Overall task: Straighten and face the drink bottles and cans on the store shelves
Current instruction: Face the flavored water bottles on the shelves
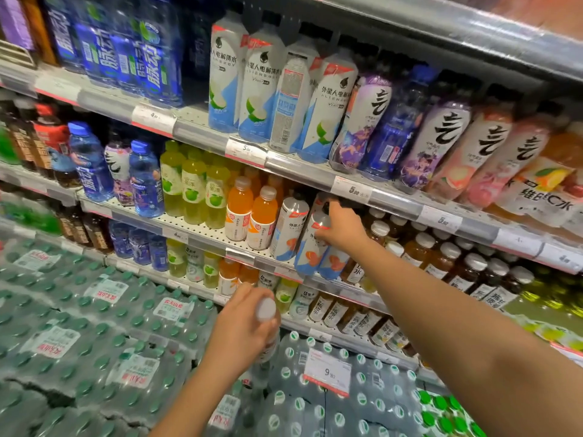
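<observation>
My right hand point(342, 227) grips the neck of a white and blue bottle with an orange fruit print point(310, 250) on the middle shelf point(195, 230). The bottle leans left against a matching bottle point(288, 234). Lower down, in front of the shelves, my left hand point(243, 329) holds a white-capped bottle point(266, 310) by its upper part; most of that bottle is hidden behind my fingers. Two orange drink bottles point(252, 216) stand left of the white ones. On the upper shelf one white bottle point(288, 102) shows its back label among front-facing ones.
Shrink-wrapped packs of green-capped water point(94, 326) are stacked on the floor below the shelves, with a price sign point(328, 375) on them. Brown tea bottles point(441, 257) fill the shelf right of my right hand. Price tags line the shelf edges point(246, 151).
</observation>
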